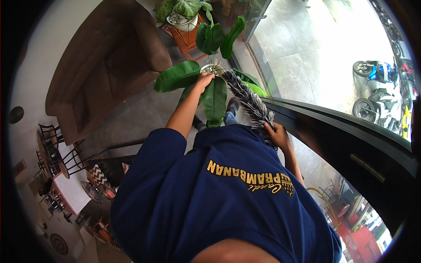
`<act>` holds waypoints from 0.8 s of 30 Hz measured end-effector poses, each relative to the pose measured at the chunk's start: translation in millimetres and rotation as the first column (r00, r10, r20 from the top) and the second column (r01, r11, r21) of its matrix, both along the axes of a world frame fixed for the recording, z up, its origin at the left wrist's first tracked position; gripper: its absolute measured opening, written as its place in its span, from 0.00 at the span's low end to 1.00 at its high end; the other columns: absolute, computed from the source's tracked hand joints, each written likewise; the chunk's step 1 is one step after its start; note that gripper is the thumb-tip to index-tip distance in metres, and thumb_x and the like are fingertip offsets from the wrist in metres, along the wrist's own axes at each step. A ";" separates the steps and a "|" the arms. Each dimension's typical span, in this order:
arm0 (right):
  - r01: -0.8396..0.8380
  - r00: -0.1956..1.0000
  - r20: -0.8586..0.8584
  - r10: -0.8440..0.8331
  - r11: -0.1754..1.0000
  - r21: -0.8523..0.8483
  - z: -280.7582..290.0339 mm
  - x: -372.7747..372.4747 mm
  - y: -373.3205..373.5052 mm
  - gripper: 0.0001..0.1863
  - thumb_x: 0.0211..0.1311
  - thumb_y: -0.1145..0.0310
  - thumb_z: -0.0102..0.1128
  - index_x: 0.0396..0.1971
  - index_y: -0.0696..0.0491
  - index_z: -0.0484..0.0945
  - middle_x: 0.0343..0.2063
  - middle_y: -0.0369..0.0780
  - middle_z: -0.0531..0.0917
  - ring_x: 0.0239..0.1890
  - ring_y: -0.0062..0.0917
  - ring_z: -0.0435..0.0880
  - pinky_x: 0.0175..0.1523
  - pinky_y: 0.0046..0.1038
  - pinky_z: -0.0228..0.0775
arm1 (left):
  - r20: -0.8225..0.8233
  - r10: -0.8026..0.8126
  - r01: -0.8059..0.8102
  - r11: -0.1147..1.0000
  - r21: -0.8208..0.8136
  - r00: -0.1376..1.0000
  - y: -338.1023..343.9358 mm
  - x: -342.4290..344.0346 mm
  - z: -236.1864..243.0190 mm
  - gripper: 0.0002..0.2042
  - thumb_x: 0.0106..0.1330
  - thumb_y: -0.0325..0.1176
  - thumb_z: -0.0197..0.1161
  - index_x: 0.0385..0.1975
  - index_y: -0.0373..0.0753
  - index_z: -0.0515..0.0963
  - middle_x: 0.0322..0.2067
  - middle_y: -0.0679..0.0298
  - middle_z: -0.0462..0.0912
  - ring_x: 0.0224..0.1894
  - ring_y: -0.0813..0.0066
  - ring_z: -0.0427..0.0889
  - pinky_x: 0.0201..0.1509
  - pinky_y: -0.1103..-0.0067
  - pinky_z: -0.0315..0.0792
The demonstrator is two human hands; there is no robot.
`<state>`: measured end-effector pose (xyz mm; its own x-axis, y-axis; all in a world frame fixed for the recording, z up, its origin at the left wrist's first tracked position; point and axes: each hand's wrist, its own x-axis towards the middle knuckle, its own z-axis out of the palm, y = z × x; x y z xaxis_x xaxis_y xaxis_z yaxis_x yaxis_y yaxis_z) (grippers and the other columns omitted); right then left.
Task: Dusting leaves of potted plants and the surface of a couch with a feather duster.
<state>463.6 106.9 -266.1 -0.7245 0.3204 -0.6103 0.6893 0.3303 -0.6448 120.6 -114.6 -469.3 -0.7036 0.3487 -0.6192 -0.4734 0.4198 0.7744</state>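
Note:
My left hand [206,79] is closed on the plant's stems just in front of a white pot [208,67]. Long green leaves [177,75] spread around it, one hanging below that hand. At my right side, my right hand [276,133] grips a fluffy grey-and-white duster [245,97], whose far end reaches up beside the pot and touches the plant's centre. The duster's handle is hidden in the fluff and my fingers.
A brown sofa [87,65] is at left, a wooden stand [186,39] with another potted plant [184,8] ahead. A dark-framed glass wall [320,114] runs along my right, motorcycles [375,72] outside. Tables and chairs [66,158] stand at lower left.

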 end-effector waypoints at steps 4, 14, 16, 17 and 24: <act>0.042 0.999 -0.023 -0.043 0.997 -0.063 1.5 0.3 -2.5 0.23 0.66 0.52 0.53 0.33 0.62 0.77 0.22 0.46 0.80 0.26 0.23 0.75 0.36 0.31 0.68 | 0.149 0.027 -0.021 0.999 -0.038 0.988 1.8 -2.9 11.0 0.08 0.49 0.35 0.60 0.23 0.37 0.76 0.22 0.65 0.76 0.25 0.74 0.73 0.30 0.74 0.68; -0.059 0.998 0.024 0.058 0.996 0.071 18.1 -5.0 1.6 0.24 0.65 0.52 0.54 0.32 0.62 0.78 0.24 0.50 0.81 0.26 0.28 0.78 0.37 0.32 0.69 | 0.487 0.135 -0.173 0.984 0.033 0.863 4.2 -6.2 -0.6 0.07 0.48 0.34 0.59 0.21 0.38 0.76 0.22 0.62 0.78 0.25 0.67 0.76 0.30 0.70 0.71; -0.088 0.992 0.103 0.080 0.993 0.082 21.0 -6.7 3.0 0.23 0.65 0.52 0.55 0.32 0.62 0.78 0.22 0.48 0.81 0.24 0.28 0.78 0.34 0.32 0.68 | 0.597 0.128 -0.217 0.973 0.079 0.792 3.3 -7.0 -1.0 0.07 0.50 0.35 0.60 0.21 0.38 0.76 0.21 0.61 0.79 0.23 0.63 0.77 0.30 0.68 0.73; -0.105 0.992 0.077 0.098 0.991 0.088 22.2 -7.2 3.3 0.23 0.65 0.52 0.55 0.32 0.62 0.78 0.22 0.48 0.81 0.24 0.28 0.78 0.34 0.32 0.68 | 0.583 0.139 -0.231 0.969 0.086 0.800 2.7 -7.0 -0.7 0.07 0.50 0.35 0.60 0.21 0.38 0.76 0.21 0.61 0.79 0.23 0.63 0.77 0.30 0.68 0.73; -0.046 0.999 -0.002 0.046 0.998 0.042 17.2 -8.7 4.8 0.23 0.65 0.53 0.55 0.31 0.62 0.78 0.21 0.46 0.81 0.24 0.22 0.77 0.32 0.30 0.68 | 0.665 0.144 -0.310 0.941 0.138 0.733 -0.7 -6.6 3.4 0.08 0.51 0.37 0.59 0.22 0.38 0.77 0.22 0.60 0.81 0.22 0.61 0.77 0.31 0.67 0.75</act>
